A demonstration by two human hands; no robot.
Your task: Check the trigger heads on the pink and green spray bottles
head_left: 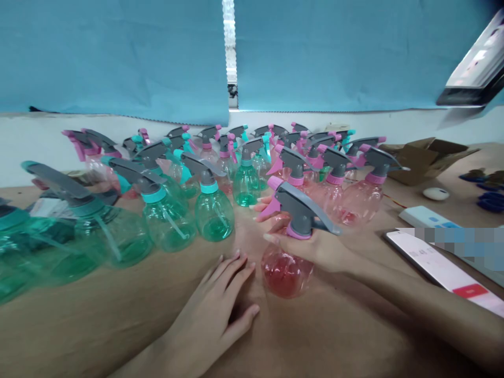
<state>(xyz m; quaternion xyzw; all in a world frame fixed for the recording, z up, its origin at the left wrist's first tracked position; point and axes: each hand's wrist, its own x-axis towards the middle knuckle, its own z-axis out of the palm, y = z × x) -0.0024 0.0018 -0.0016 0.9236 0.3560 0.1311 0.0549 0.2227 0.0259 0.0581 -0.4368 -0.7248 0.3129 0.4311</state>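
Note:
My right hand (321, 251) is wrapped round the neck of a pink spray bottle (286, 275) with a grey and pink trigger head. Red-tinted liquid shows in the bottle's lower part, and its base is at the table top. Flat on the wood, just left of that bottle, lies my left hand (218, 302), fingers stretched out and holding nothing. A green spray bottle (214, 218) with a turquoise collar stands beyond the left fingers. Behind my right hand stand more pink spray bottles (361, 199).
Several green bottles (114, 231) line the left side, with mixed pink and green ones behind. On the right are a phone (429, 262), a white mouse (436, 193), an open cardboard box (423, 160) and dark blue scissors-like handles (491, 201). Blue cloth (118, 58) hangs at the back.

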